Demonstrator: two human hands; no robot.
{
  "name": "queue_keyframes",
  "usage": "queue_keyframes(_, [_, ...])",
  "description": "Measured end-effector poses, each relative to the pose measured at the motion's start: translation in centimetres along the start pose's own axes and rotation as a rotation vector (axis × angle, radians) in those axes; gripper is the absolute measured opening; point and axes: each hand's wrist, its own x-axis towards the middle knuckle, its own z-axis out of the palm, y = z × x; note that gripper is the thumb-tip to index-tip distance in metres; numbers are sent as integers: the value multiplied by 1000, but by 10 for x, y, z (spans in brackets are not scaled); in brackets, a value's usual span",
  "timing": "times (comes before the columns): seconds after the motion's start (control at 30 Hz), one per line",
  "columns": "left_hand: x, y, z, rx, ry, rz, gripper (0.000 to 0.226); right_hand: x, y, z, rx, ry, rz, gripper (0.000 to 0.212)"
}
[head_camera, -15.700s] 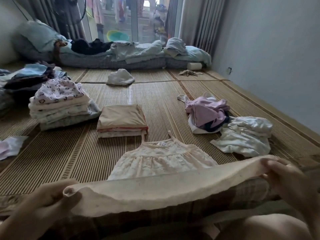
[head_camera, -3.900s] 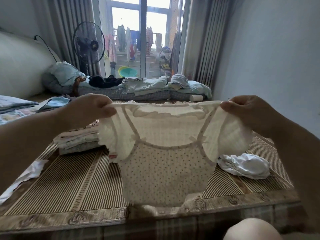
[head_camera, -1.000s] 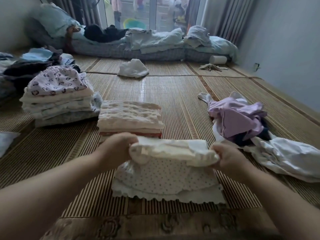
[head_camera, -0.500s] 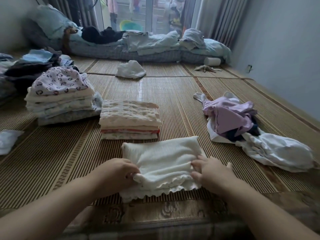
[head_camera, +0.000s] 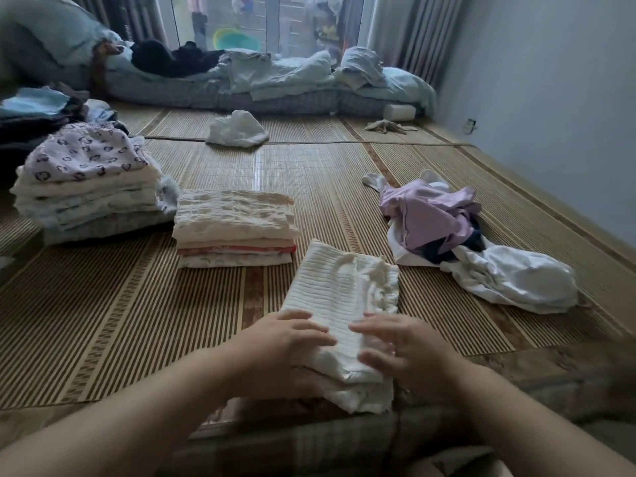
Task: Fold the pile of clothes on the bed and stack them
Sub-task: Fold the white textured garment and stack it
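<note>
A cream ribbed garment (head_camera: 340, 297) lies folded into a narrow strip on the woven mat (head_camera: 103, 304), close in front of me. My left hand (head_camera: 289, 342) grips its near left edge, fingers on top and palm beneath. My right hand (head_camera: 395, 346) rests on its near right side with the fingers spread. Just beyond it to the left stands a short stack of folded cream clothes (head_camera: 234, 228). A taller folded stack (head_camera: 86, 187) topped with a heart-print piece stands further left. To the right lies an unfolded heap with a lilac garment (head_camera: 430, 218) and a white one (head_camera: 509, 277).
A loose white garment (head_camera: 237, 130) lies far back on the mat. Rumpled blue bedding (head_camera: 275, 84) runs along the window. More dark and blue clothes (head_camera: 34, 108) sit at far left. A grey wall (head_camera: 550, 98) borders the right side.
The cream garment has been folded once more, from a wide rectangle into a narrow strip pointing away from me. My hands have come closer together at its near end.
</note>
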Motion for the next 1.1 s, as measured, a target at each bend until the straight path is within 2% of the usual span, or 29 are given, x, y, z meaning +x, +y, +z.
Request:
queue_keyframes(0.07, [-18, -24, 3, 1, -140, -28, 86, -22, 2, 10, -113, -208, 6, 79])
queue_keyframes(0.13, [-31, -33, 11, 44, -166, -17, 86, -31, 5, 21, -270, -267, -6, 85])
queue_keyframes(0.2, [-36, -32, 17, 77, -136, -18, 76, -31, 2, 28, -343, -230, -21, 76])
queue_keyframes(0.33, [-35, -23, 18, 198, -66, -26, 58, -32, 0, 28, -261, -144, -69, 51])
queue_keyframes(0.43, [-37, -15, 13, 246, -29, -42, 50, -35, 4, 26, -139, -64, -104, 26])
queue_keyframes(0.5, [-42, -11, 9, 211, 46, -17, 33, -35, 3, 20, 1, -45, -31, 15])
queue_keyframes(0.6, [-51, -2, -2, -245, 151, -66, 13, -32, -2, 5, 370, -52, 109, 17])
queue_keyframes(0.7, [-46, 3, -14, -788, 157, -145, 17, -22, -11, -14, 754, 20, 158, 23])
queue_keyframes(0.77, [-33, 1, -24, -1034, 205, -181, 29, -6, -17, -22, 873, 111, 194, 28])
queue_keyframes(0.83, [-9, -4, -34, -1148, 339, -336, 30, 15, -18, -25, 861, 222, 284, 32])
queue_keyframes(0.9, [16, -13, -39, -1139, 466, -502, 28, 39, -12, -26, 876, 343, 399, 27])
queue_keyframes(0.97, [37, -25, -38, -1042, 492, -612, 25, 60, 2, -25, 745, 447, 532, 27])
queue_keyframes(1.03, [49, -36, -32, -860, 415, -668, 34, 72, 16, -21, 536, 416, 625, 41])
queue_keyframes(1.1, [52, -39, -23, -667, 358, -752, 53, 75, 22, -14, 396, 308, 624, 60])
